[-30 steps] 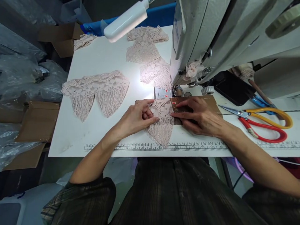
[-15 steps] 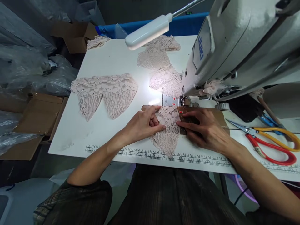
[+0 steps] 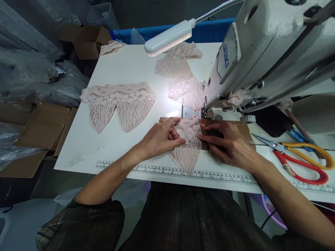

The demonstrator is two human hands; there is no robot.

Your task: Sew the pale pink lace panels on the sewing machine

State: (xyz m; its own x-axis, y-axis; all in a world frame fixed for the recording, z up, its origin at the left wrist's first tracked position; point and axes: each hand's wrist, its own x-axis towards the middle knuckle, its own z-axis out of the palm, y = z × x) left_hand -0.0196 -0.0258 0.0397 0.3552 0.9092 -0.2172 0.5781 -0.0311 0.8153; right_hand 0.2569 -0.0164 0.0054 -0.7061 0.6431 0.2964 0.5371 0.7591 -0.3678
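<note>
In front of white metal sewing machine (image 3: 247, 61): left hand (image 3: 161, 138) half-curled on pale-pink pointed lace piece (image 3: 190, 151), pinch cannot tell; right hand (image 3: 230, 143) loosely spread on brown flat strip (image 3: 244, 133), probably keeping alignment.

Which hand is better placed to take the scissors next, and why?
Likely the right hand: the scissors lie nearby on its side, while the left hand is farther away, at the lace.

JUKI (image 3: 225, 55) on sewing machine (image 3: 251, 57); 10, 12, 13 on ruler (image 3: 222, 178); red arrows (image 3: 195, 116) on metal plate (image 3: 187, 112) and brown strip (image 3: 245, 132).
</note>
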